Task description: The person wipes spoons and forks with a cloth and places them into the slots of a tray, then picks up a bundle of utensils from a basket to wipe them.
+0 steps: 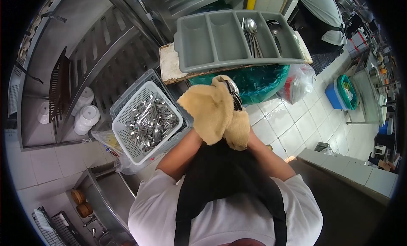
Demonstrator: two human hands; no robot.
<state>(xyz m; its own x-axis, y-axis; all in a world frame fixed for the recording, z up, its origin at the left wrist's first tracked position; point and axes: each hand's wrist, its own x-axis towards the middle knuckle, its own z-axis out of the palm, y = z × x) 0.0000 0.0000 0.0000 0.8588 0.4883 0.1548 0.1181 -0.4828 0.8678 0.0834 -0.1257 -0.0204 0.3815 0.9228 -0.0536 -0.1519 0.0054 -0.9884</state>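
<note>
A tan cloth (207, 112) is bunched in front of my black apron, held up by both of my hands. It covers the fingers of my left hand and my right hand, so only the forearms show below it. A bundle of metal spoons (233, 92) pokes out of the cloth's upper right side, wrapped in its folds. Beyond the cloth stands a grey cutlery tray (193, 42) with long compartments. Several spoons (251, 27) lie in its third compartment, and darker cutlery (274, 30) lies in the rightmost one.
Left of me, a white perforated basket (123, 133) full of mixed cutlery (152, 123) sits on a grey crate (116, 106). White cups (88, 115) stand on the metal rack. A green bag (258, 83) hangs under the tray's board (167, 63). Another person (324, 11) stands at upper right.
</note>
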